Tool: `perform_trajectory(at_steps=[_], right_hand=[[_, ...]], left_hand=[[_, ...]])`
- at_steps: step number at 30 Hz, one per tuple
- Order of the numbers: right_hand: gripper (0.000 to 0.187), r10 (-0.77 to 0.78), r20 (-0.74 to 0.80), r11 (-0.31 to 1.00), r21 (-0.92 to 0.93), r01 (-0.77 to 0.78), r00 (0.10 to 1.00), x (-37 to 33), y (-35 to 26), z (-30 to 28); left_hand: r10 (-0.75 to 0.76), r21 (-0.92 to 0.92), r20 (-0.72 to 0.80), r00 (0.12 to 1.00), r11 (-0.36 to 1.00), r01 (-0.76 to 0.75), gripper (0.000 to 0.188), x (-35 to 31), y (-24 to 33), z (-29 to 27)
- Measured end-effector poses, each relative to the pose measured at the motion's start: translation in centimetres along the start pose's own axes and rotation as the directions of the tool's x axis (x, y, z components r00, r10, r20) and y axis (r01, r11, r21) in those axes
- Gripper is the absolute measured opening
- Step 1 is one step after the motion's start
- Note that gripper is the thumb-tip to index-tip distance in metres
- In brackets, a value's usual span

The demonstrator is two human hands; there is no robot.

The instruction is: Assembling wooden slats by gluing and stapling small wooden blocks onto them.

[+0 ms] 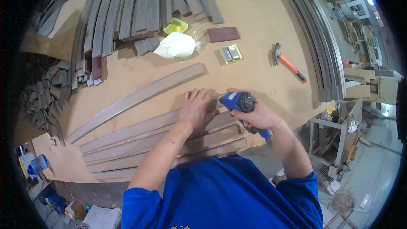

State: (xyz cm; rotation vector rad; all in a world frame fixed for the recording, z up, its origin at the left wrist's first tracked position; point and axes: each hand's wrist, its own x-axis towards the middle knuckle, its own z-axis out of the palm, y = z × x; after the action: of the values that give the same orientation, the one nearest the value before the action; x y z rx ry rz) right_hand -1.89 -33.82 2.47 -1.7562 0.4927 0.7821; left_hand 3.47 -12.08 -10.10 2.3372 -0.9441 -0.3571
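Note:
My left hand is closed over the right end of a long wooden strip, its fingers curled round the edge. In my right hand is a blue and black nail gun, gripped by its handle with its body tipped down at the strip's end. The nail gun's tip is hidden beneath its body. Several similar strips lie side by side between this one and my body. Farther off, one curved wooden strip rests by itself on the board-topped table.
Grey wooden strips are piled at the far left; another stack lines the right edge. A claw hammer, a box of metal strips, a sanding block, a white bag and a yellow-green tray lie beyond my hands.

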Motion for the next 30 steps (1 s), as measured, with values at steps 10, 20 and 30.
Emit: perform_trajectory(at_steps=[10,20,30], right_hand=[[0.07,0.004,0.001,1.0,-0.008,-0.004,1.0,-1.1,0.3,0.1],[0.072,0.001,0.011,1.0,-0.001,-0.001,1.0,-1.4,1.1,0.6],[0.076,-0.184,-0.347,0.982,-0.109,0.155,0.92,-0.7,3.8,-1.3]], left_hand=[[0.042,-0.023,-0.055,0.998,0.999,-0.043,0.048,-0.3,-0.5,0.4],[0.056,-0.034,-0.069,0.996,0.998,-0.058,0.051,-0.1,-0.2,0.0],[0.037,-0.052,-0.062,0.997,0.998,-0.041,0.054,-0.7,-0.6,-0.4]])
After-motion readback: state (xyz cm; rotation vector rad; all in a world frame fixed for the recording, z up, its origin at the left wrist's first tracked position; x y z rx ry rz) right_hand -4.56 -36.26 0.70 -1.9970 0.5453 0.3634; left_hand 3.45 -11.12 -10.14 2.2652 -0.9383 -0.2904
